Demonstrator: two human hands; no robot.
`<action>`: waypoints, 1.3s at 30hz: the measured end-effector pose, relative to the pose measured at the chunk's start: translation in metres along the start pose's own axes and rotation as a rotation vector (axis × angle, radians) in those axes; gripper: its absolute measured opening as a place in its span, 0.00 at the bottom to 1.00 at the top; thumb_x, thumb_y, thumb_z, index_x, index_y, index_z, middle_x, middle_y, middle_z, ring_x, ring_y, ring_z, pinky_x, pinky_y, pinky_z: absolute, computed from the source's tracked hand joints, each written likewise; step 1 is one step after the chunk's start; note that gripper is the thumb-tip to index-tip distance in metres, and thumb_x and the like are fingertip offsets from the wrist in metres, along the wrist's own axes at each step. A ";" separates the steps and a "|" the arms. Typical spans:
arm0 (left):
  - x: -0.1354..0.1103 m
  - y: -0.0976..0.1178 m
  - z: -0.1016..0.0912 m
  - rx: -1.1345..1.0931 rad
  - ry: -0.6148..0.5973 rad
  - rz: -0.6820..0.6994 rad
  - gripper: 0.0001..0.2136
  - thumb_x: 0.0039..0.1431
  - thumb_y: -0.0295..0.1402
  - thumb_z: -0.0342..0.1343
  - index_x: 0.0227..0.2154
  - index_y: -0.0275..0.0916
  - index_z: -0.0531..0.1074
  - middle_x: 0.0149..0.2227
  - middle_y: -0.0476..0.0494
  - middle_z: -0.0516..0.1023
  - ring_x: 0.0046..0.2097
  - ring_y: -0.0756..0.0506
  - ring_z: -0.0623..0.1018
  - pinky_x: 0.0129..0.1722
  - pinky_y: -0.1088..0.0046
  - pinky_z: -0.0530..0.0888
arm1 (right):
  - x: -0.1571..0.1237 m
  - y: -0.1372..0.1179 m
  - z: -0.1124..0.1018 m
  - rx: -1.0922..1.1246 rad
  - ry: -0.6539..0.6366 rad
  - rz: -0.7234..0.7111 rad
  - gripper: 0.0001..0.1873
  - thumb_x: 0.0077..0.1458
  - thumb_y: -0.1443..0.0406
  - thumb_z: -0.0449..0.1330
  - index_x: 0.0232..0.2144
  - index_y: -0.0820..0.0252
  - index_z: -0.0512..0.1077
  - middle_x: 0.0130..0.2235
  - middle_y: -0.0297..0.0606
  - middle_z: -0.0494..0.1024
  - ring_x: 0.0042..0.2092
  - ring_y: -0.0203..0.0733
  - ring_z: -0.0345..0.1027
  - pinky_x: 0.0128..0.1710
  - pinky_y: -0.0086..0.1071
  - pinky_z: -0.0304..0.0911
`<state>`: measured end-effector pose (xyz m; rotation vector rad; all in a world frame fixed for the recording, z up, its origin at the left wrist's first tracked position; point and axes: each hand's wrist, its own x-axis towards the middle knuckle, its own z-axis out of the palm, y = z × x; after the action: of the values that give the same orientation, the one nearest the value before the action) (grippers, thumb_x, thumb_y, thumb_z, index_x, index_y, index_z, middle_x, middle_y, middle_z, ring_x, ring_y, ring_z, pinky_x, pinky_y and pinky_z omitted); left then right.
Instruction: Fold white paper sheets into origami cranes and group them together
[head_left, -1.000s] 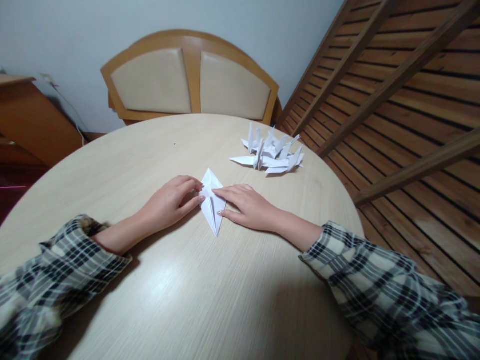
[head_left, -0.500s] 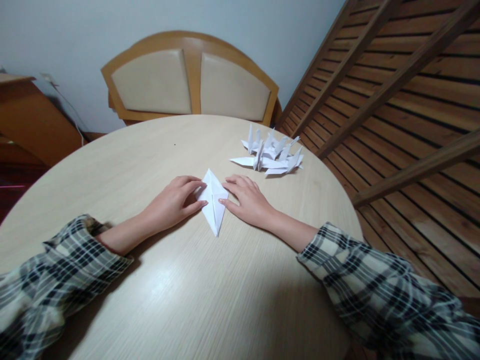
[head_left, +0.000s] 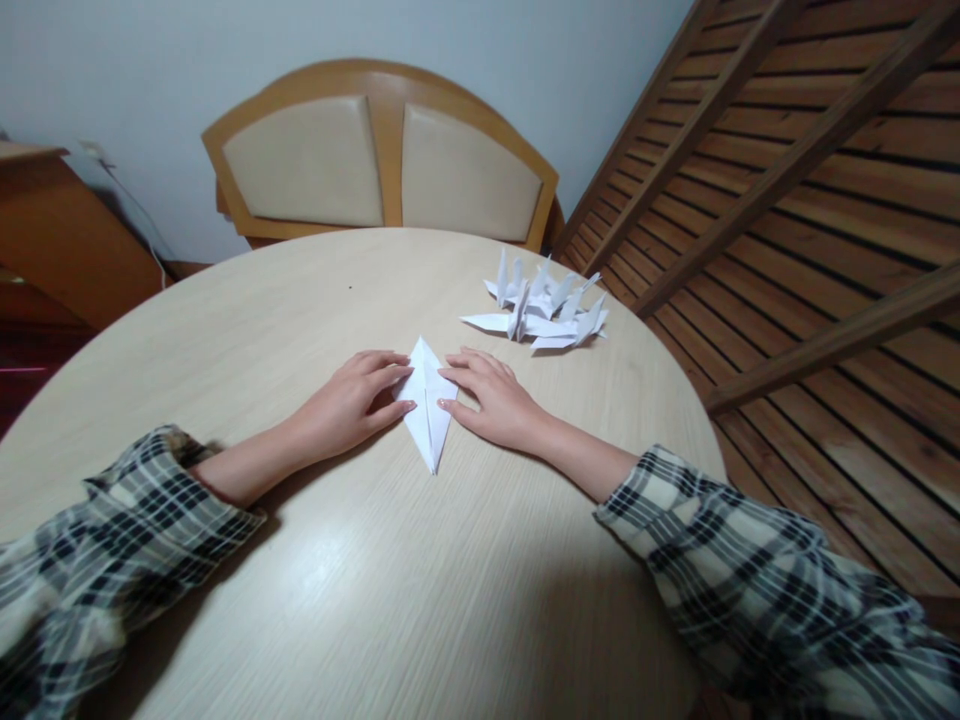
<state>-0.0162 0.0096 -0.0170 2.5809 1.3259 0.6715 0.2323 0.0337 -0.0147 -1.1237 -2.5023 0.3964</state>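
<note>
A white folded paper diamond (head_left: pixel 429 415) lies on the table, with a crease line or slit down its middle and one point towards me. At its left edge, my left hand (head_left: pixel 349 397) rests with thumb and fingertips on the paper, spread apart. My right hand (head_left: pixel 491 398) mirrors it at the right edge, its thumb and index fingertip touching the paper near the middle. Neither hand is closed around the sheet. Beyond my right hand stands a group of several white origami cranes (head_left: pixel 517 312), crowded together with wings and necks overlapping.
The round pale wooden table (head_left: pixel 360 590) fills the lower view. A padded wooden headboard-like panel (head_left: pixel 391 150) stands behind it. Dark slatted wood (head_left: pixel 810 210) slants along the right side. A brown cabinet (head_left: pixel 67 235) and a cable (head_left: pixel 142 215) are at the left.
The fingers of my right hand have shifted slightly left, further onto the paper. My left fingers have moved very little. The paper and the cranes stay in place.
</note>
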 end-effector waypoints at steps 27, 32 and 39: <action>0.000 0.011 -0.007 -0.046 0.054 0.050 0.08 0.66 0.35 0.53 0.42 0.36 0.70 0.53 0.32 0.75 0.55 0.36 0.74 0.54 0.51 0.72 | 0.003 -0.004 -0.004 0.148 0.133 -0.136 0.07 0.57 0.67 0.64 0.40 0.57 0.72 0.52 0.41 0.78 0.58 0.47 0.67 0.59 0.42 0.58; -0.001 0.008 -0.004 -0.032 0.046 0.077 0.11 0.67 0.34 0.52 0.47 0.35 0.74 0.55 0.31 0.74 0.56 0.36 0.73 0.55 0.51 0.73 | 0.003 -0.003 -0.004 0.129 0.129 -0.151 0.04 0.58 0.67 0.63 0.38 0.56 0.73 0.50 0.40 0.79 0.56 0.46 0.68 0.58 0.42 0.58; -0.001 0.006 -0.004 0.027 0.100 0.173 0.11 0.68 0.33 0.52 0.46 0.37 0.78 0.54 0.32 0.75 0.55 0.36 0.75 0.54 0.53 0.74 | 0.002 -0.002 -0.003 0.089 0.120 -0.157 0.04 0.58 0.68 0.64 0.37 0.55 0.75 0.49 0.39 0.80 0.56 0.46 0.69 0.57 0.41 0.58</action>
<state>-0.0139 0.0052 -0.0122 2.7395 1.1550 0.8263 0.2314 0.0339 -0.0107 -0.8828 -2.4212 0.3809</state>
